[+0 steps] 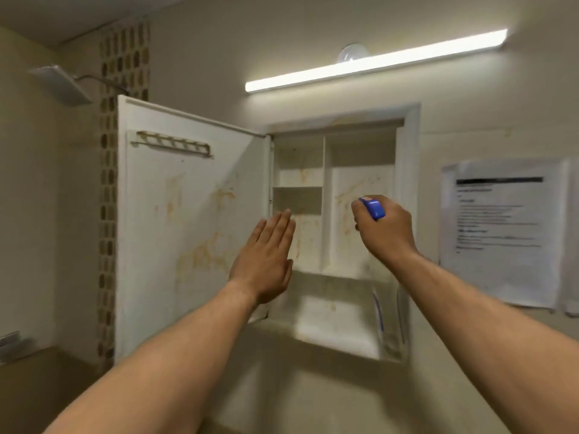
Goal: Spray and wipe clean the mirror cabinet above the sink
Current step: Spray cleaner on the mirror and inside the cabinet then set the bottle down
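Right hand [387, 228] curled round blue sprayer [372, 208], nozzle facing far into the shelves, likely to wet the stains | left hand [266, 261] flat, fingers straight, holding nothing, by door [188, 230] edge, contact unclear, probably steadying it | mirror cabinet [360, 151] centre, door open leftward, orange-brown smears throughout.

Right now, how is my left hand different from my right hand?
The left hand is flat, fingers straight and together, holding nothing; the right hand is curled round a blue sprayer. The left hand is near the hinge edge of the open door; the right hand is before the right compartment of the cabinet. Both are bare and raised toward it.
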The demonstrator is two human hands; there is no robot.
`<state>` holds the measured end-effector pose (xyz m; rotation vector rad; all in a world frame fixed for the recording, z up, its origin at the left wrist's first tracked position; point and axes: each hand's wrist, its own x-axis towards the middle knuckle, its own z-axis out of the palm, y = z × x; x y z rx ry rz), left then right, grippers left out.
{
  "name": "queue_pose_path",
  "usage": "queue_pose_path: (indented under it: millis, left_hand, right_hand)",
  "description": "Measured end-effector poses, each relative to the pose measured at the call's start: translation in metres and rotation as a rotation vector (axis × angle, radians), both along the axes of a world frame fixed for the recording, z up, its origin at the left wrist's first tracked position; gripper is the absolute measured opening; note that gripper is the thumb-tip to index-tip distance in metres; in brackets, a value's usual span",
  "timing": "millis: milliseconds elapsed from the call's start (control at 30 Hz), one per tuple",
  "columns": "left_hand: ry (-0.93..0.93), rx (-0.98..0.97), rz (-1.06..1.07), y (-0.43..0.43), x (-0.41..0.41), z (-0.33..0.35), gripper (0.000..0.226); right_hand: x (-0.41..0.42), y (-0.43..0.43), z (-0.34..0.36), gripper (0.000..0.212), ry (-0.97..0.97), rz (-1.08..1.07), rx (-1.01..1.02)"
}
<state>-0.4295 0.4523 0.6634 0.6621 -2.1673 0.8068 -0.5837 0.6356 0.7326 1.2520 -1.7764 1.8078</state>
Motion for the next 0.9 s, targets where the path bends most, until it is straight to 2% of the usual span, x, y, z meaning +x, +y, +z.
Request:
queue_pose_path:
  millis: [167, 300, 600, 800, 900]
  left_hand:
    - [0.206, 0.092, -0.094, 0.02, -0.075, 0.051, 0.088]
    - [0.251, 0.128, -0.081, 0.021, -0.106, 0.098, 0.088]
    - [0.113, 0.148, 0.12, 0.006, -0.08, 0.157, 0.101]
    - [0.053, 0.107, 0.129, -0.005, -0.072, 0.158, 0.119]
    - [0.032, 0.103, 0.088, -0.012, -0.076, 0.159, 0.123]
  right_hand:
    - [-0.041, 0.033, 0.077, 0.034, 0.026, -0.085, -0.026]
    - [-0.037, 0.039, 0.125, 0.032, 0.135, -0.096, 0.013]
    - [0.016, -0.01, 0.176, 0.027, 0.42, -0.156, 0.035]
    - [0.017, -0.014, 0.17, 0.024, 0.395, -0.181, 0.138]
    - [0.021, -0.006, 0.169, 0.024, 0.365, -0.196, 0.098]
